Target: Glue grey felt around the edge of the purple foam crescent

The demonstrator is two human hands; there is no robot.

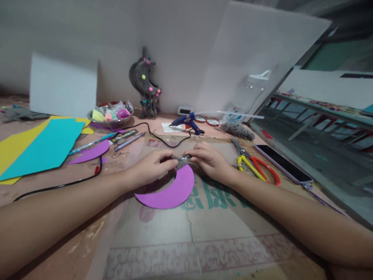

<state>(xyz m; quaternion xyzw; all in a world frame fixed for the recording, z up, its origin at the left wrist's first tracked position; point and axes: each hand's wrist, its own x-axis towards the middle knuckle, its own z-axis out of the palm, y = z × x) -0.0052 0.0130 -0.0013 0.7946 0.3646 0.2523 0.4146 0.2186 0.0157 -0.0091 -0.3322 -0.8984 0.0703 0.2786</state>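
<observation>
A flat purple crescent moon cutout [171, 196] lies over the board in the middle, its upper tip covered by a dark grey band that looks like wound yarn [182, 162]. My left hand [153, 168] pinches this grey tip from the left, thumb and fingers closed. From the right, my right hand [208, 162] pinches the same tip with fingertips together. A small pale glint shows between the two hands; I cannot make out what it is. The crescent's lower point reaches out to the left, below my left hand.
Behind the hands stand a blue glue gun [190, 122] with its cord and a finished grey yarn moon [144, 81]. Scissors [253, 161], a phone [282, 163] and a grey yarn bundle [237, 131] lie right. Left are coloured sheets [43, 146], pens [129, 142] and a bowl [109, 123].
</observation>
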